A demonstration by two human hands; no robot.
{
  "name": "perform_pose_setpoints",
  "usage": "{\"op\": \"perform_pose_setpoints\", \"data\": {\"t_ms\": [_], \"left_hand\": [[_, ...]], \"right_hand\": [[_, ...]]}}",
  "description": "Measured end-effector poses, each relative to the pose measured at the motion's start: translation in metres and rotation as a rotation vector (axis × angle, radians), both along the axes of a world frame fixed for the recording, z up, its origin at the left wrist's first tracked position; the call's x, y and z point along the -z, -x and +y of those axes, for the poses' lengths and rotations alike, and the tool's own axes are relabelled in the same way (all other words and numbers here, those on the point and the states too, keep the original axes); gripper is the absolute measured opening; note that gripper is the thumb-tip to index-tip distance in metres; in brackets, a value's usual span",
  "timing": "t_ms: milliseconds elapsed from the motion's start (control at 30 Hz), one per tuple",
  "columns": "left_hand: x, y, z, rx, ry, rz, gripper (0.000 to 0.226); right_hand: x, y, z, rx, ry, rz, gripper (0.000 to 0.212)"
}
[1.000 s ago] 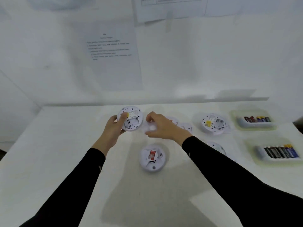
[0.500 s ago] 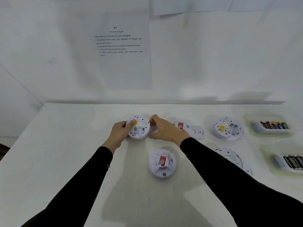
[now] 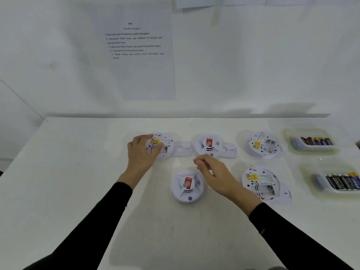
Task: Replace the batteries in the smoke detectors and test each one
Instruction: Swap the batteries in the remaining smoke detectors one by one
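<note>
Detector (image 3: 160,146) lies back-up under the left hand's (image 3: 141,152) loosely spread fingers (image 3: 155,150), merely touched, while the right hand (image 3: 216,175) hovers half-curled and empty nearby, so a nudge could skid it into the plate (image 3: 182,149) beside.

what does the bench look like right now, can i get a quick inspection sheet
surface: white table, bare at left.
job's things: five smoke detectors; three back-up, at far left, far right and near right; two face-up; two battery trays.
clutter: two loose cover plates.
grippers: left hand rests on far-left detector; right hand hovers, nothing visibly held.
cables: nothing seen.
surroundings: instruction sheet on white wall.
</note>
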State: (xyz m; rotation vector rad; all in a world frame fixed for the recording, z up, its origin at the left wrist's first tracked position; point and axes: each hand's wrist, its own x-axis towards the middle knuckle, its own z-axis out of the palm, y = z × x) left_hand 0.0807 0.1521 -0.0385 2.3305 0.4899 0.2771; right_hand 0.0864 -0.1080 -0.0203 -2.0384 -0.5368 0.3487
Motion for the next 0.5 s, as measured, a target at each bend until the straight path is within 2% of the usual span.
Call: {"op": "perform_pose_setpoints", "data": {"t_ms": [100, 167, 233, 300, 367, 433, 500], "left_hand": [[0.003, 0.033, -0.041, 0.207, -0.137, -0.176, 0.068], [0.009, 0.055, -0.069, 0.402, -0.158, -0.026, 0.083], [0.015, 0.067, -0.088, 0.460, -0.164, 0.149, 0.102], [0.019, 0.068, -0.096, 0.456, -0.178, 0.099, 0.107], [0.016, 0.065, -0.100, 0.488, -0.191, 0.020, 0.098], [-0.001, 0.064, -0.108, 0.443, 0.005, 0.024, 0.084], [-0.025, 0.062, -0.119, 0.373, 0.400, 0.046, 0.057]], "right_hand": [[0.006, 0.016, -0.012, 0.071, 0.003, 0.110, 0.030], [0.010, 0.023, -0.014, 0.098, 0.012, 0.153, 0.031], [0.013, 0.027, -0.014, 0.123, -0.011, 0.186, 0.032], [0.012, 0.031, -0.014, 0.150, -0.061, 0.246, 0.032], [0.005, 0.032, -0.017, 0.180, -0.135, 0.320, 0.032], [-0.008, 0.033, -0.024, 0.234, -0.251, 0.345, 0.033], [-0.025, 0.031, -0.034, 0.286, -0.365, 0.296, 0.030]]}}
